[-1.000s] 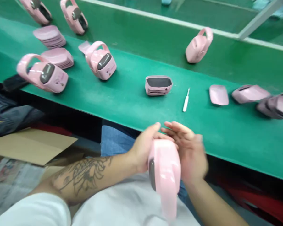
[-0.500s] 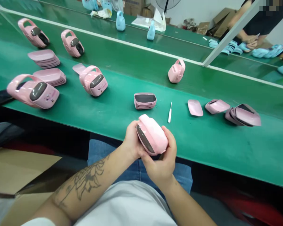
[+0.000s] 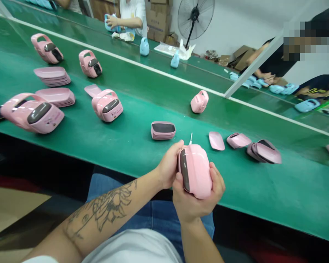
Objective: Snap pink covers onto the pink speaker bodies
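Note:
Both hands hold a pink plastic case (image 3: 199,171) with a dark glossy panel along its left side, above the table's front edge. My left hand (image 3: 170,164) grips its left side, thumb near the top. Around its lower end and right side wraps my right hand (image 3: 199,199). The case's underside is hidden. Just beyond it lies a thin white-handled tool (image 3: 191,139), partly covered by the case. A stack of pink trim pieces with dark middles (image 3: 163,131) sits left of the tool. To the right are a single pink panel (image 3: 216,141) and two small piles of panels (image 3: 264,151).
Pink handled cases (image 3: 107,106) and stacked pink panels (image 3: 56,97) stand on the green table (image 3: 131,146) at left. One pink case (image 3: 199,102) is farther back. A pale rail (image 3: 153,69) and slanted post (image 3: 252,65) border another bench, where people handle blue parts.
My hands have moved right with the pink case, and it has turned more upright in view. The camera view has tilted up, showing more of the far bench and the fan.

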`<state>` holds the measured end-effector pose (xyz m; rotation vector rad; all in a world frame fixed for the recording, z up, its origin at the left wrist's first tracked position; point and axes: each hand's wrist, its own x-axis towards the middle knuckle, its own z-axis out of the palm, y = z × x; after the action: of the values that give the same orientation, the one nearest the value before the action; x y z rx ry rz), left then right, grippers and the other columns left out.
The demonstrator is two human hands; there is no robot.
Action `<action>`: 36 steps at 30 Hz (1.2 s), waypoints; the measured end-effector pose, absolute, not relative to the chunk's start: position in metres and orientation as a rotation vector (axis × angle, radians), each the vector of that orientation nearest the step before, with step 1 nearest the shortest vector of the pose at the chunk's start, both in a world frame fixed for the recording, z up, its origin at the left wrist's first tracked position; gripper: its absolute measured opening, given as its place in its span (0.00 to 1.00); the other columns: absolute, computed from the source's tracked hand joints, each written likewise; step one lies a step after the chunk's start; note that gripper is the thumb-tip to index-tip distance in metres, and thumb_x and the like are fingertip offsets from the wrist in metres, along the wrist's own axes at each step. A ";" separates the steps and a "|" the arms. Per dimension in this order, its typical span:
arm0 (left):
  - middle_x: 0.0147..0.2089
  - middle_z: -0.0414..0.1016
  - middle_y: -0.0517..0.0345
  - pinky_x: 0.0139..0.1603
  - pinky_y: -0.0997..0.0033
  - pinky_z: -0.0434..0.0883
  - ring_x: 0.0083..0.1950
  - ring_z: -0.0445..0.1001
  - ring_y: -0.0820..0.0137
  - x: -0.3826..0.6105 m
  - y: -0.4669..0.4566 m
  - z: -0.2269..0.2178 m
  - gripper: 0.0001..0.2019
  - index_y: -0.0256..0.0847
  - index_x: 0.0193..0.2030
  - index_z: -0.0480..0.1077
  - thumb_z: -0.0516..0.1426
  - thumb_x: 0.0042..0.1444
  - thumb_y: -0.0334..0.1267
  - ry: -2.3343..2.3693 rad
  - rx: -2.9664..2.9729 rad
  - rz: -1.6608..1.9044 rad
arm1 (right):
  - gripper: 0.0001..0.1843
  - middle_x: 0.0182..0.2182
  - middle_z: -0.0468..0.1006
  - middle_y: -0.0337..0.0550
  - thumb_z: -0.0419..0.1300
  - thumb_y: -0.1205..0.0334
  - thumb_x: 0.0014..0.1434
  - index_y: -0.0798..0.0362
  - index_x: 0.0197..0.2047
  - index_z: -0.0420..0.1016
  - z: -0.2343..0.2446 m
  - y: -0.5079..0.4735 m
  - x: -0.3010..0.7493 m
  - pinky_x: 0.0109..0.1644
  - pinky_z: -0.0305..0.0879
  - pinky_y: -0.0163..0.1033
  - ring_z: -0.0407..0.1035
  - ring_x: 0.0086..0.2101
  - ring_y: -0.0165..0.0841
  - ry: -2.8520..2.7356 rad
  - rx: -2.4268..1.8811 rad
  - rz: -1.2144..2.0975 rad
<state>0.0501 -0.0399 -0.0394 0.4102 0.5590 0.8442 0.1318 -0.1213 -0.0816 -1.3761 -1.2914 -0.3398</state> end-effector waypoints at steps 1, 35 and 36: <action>0.51 0.84 0.43 0.52 0.56 0.79 0.51 0.83 0.53 0.052 -0.040 -0.039 0.26 0.37 0.49 0.75 0.58 0.64 0.61 0.629 0.553 0.921 | 0.46 0.59 0.76 0.61 0.78 0.50 0.52 0.52 0.69 0.66 -0.078 -0.110 0.142 0.65 0.72 0.69 0.73 0.59 0.58 -1.216 -1.412 -0.320; 0.76 0.69 0.48 0.77 0.46 0.67 0.75 0.71 0.47 -0.070 0.088 -0.074 0.42 0.49 0.77 0.65 0.68 0.54 0.42 1.113 2.084 0.549 | 0.21 0.59 0.78 0.50 0.65 0.51 0.72 0.52 0.63 0.75 -0.005 0.252 0.253 0.57 0.79 0.54 0.78 0.53 0.42 -1.466 -1.994 0.475; 0.77 0.68 0.47 0.77 0.45 0.66 0.75 0.70 0.47 -0.070 0.087 -0.073 0.44 0.50 0.77 0.64 0.69 0.53 0.44 1.092 2.071 0.544 | 0.20 0.58 0.79 0.49 0.65 0.51 0.72 0.53 0.61 0.76 0.001 0.243 0.249 0.56 0.79 0.53 0.78 0.52 0.41 -1.487 -1.962 0.484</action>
<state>-0.0698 0.0867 -0.0734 2.0708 1.0916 0.5440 0.2490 0.2431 0.0011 -1.9617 -1.4870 0.4840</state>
